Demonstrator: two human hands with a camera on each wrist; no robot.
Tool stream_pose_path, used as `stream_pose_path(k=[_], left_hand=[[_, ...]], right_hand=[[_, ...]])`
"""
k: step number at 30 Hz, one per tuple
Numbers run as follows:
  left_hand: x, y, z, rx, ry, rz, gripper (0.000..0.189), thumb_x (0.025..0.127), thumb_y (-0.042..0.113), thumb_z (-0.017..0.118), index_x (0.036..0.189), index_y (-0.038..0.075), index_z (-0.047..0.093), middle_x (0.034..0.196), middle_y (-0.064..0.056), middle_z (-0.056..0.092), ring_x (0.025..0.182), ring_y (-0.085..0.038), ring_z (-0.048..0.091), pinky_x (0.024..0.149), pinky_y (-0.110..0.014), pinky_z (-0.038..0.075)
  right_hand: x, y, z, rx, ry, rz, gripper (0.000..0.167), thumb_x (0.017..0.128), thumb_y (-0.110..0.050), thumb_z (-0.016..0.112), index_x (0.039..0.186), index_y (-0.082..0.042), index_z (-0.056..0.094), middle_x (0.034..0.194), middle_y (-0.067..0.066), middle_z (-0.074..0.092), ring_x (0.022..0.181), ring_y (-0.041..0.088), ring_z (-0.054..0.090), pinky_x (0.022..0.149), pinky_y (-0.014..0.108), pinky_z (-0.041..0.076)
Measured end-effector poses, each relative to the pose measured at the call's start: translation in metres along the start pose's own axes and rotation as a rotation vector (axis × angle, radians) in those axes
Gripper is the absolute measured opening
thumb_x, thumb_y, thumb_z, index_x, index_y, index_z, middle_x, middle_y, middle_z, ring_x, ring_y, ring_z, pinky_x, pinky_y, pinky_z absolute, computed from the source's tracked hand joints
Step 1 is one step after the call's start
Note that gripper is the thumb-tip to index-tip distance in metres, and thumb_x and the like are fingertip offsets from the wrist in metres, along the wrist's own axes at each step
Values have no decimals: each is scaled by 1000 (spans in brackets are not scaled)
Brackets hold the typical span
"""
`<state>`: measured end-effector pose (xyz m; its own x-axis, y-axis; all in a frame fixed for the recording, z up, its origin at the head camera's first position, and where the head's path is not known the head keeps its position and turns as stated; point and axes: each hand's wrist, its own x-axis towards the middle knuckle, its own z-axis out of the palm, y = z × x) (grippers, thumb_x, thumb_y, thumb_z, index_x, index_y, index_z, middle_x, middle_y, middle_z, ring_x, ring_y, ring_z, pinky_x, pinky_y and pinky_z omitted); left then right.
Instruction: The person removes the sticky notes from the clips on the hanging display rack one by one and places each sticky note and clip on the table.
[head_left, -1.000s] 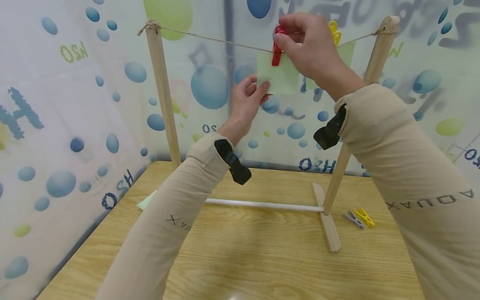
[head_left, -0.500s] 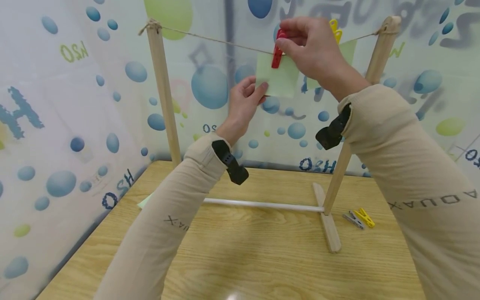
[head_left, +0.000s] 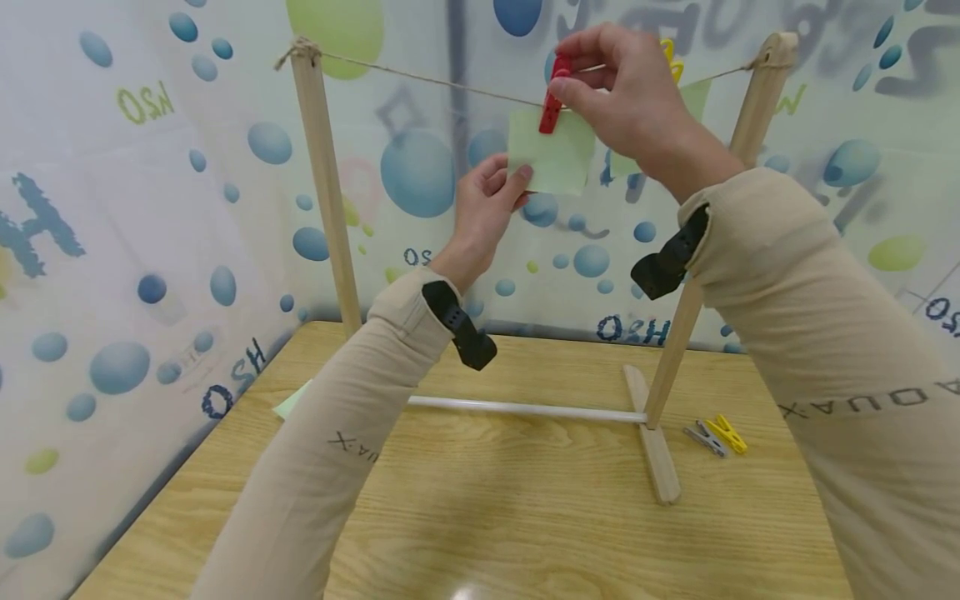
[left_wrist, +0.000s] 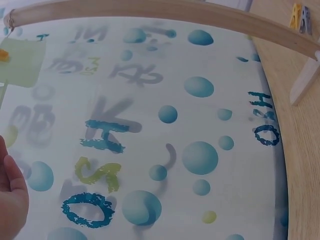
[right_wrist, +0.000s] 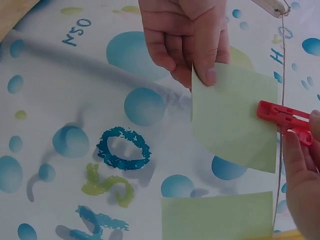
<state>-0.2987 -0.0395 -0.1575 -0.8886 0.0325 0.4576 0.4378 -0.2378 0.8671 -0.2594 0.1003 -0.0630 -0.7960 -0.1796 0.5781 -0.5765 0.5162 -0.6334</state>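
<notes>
My left hand (head_left: pixel 483 204) pinches the lower left edge of a pale green paper square (head_left: pixel 558 162) between thumb and fingers. At the paper's top edge my right hand (head_left: pixel 630 100) grips a red clothespin (head_left: pixel 551 104), its jaws over the paper right at the twine (head_left: pixel 435 81). The right wrist view shows the red clothespin (right_wrist: pixel 282 116) lapping over the paper's edge beside the string. A second green paper (head_left: pixel 693 104) hangs to the right under a yellow clothespin (head_left: pixel 673 62), partly behind my right hand.
Twine runs between a left wooden post (head_left: pixel 326 183) and a right wooden post (head_left: pixel 757 108). A white rod (head_left: pixel 525 408) joins them low down. On the table (head_left: pixel 525 517) lie a grey clothespin (head_left: pixel 705 439), a yellow clothespin (head_left: pixel 727 433) and green paper (head_left: pixel 292 402) partly under the left sleeve.
Both hands stay almost in place, shifting slightly left with the paper. The red clothespin tilts a little more and remains in my right fingers.
</notes>
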Motion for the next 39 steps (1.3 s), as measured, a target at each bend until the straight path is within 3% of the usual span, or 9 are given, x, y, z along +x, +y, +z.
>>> stream_pose_path(k=[11, 30, 39], left_hand=[[-1, 2, 1, -19, 17, -11, 20, 86, 8, 56, 105, 0, 57, 93, -11, 63, 78, -14, 58, 77, -24, 47], [1, 1, 2, -24, 22, -33, 19, 86, 9, 57, 103, 1, 58, 91, -9, 62, 77, -15, 57, 77, -24, 47], [-1, 1, -1, -34, 17, -46, 20, 87, 9, 55, 105, 1, 56, 96, -11, 61, 81, -17, 57, 77, -23, 47]], right_hand=[[-2, -1, -2, -13, 22, -84, 34, 87, -14, 55, 119, -7, 49, 116, 7, 50, 104, 15, 52, 88, 21, 41], [-3, 2, -7, 44, 71, -196, 14, 85, -11, 58, 98, -8, 61, 96, 1, 58, 90, 12, 53, 83, 23, 44], [-4, 1, -10, 53, 109, -235, 12, 84, -8, 59, 94, -5, 63, 90, -3, 58, 92, 16, 56, 88, 22, 41]])
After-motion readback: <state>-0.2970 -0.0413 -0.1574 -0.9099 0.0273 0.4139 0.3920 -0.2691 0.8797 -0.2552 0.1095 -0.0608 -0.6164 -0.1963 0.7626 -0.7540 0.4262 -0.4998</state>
